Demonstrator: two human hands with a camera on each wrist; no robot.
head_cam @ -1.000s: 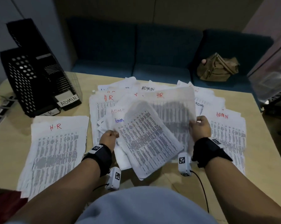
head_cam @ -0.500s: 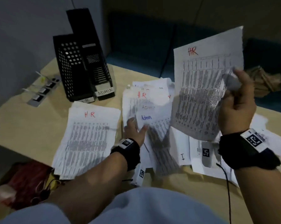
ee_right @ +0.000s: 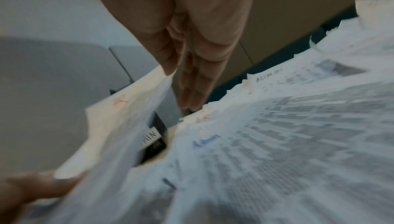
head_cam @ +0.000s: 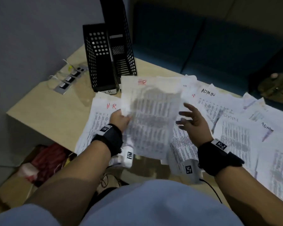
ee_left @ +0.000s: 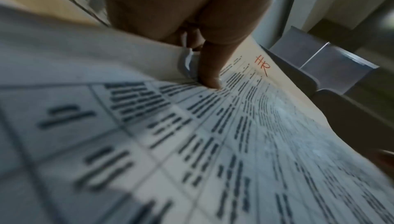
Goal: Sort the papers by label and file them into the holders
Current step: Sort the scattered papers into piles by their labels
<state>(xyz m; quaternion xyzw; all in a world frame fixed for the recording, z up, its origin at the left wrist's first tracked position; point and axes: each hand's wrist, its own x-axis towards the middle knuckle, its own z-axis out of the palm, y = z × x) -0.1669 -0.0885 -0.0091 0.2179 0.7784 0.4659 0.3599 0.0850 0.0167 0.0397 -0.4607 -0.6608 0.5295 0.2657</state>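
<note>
My left hand point(head_cam: 119, 118) pinches the left edge of a printed sheet marked HR in red point(head_cam: 150, 115), held just above the table. In the left wrist view the left hand point(ee_left: 204, 76) has its thumb pressed on top of this HR sheet point(ee_left: 234, 126). My right hand point(head_cam: 186, 118) hovers by the sheet's right edge with fingers spread and holds nothing; in the right wrist view the right hand point(ee_right: 192, 84) shows straight fingers. An HR stack point(head_cam: 101, 121) lies under the sheet's left side. Papers marked ADMIN point(head_cam: 209, 101) spread to the right. Two black mesh holders point(head_cam: 100, 59) stand behind.
A socket strip point(head_cam: 69, 79) with cables sits on the table's point(head_cam: 48, 115) left corner. A tan bag point(head_cam: 277, 88) lies on the blue sofa point(head_cam: 202, 46) behind. Down at the left is a box with red items point(head_cam: 44, 162).
The HR sheet came down from the raised right hand and moved left toward the HR stack. The left hand took hold of it and the right hand let go.
</note>
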